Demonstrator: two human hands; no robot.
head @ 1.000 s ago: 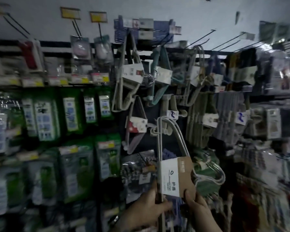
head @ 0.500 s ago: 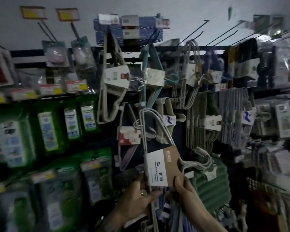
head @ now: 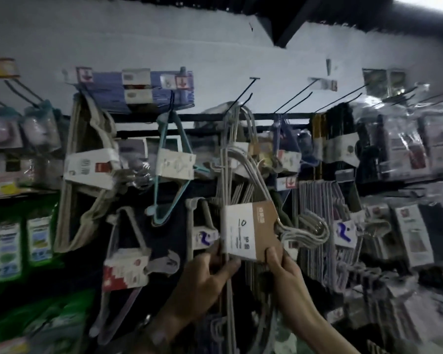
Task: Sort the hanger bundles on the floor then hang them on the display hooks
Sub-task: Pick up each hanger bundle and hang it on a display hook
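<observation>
Nearest to the camera, the left hand (head: 207, 274) grips the hanger bundle (head: 243, 175) at its lower left. The thumb (head: 231, 264) lies across the pale wires just under the cardboard sleeve (head: 248, 231), and the other fingers curl behind the sleeve's left edge. The right hand (head: 285, 270) pinches the lower right corner of the same sleeve: its thumb (head: 271, 254) presses on the brown front and the other fingers are hidden behind the card.

The sleeve stands directly above both thumbs, white on the left half with a handwritten "10", brown on the right half. The curved hooks of the hangers (head: 313, 229) stick out to the right, above the right hand. The long wires rise from the fingers up toward a black display hook (head: 241, 99). In the blur I cannot tell if the bundle already hangs on it.

Beyond the left hand hang a bundle with a red and white label (head: 125, 273), a teal hanger bundle (head: 175, 159) and a beige hanger bundle (head: 87, 164). Farther left are green packets (head: 9, 247). Beyond the right hand hang grey hanger bundles (head: 317, 221). Behind all is a white wall (head: 164, 47).
</observation>
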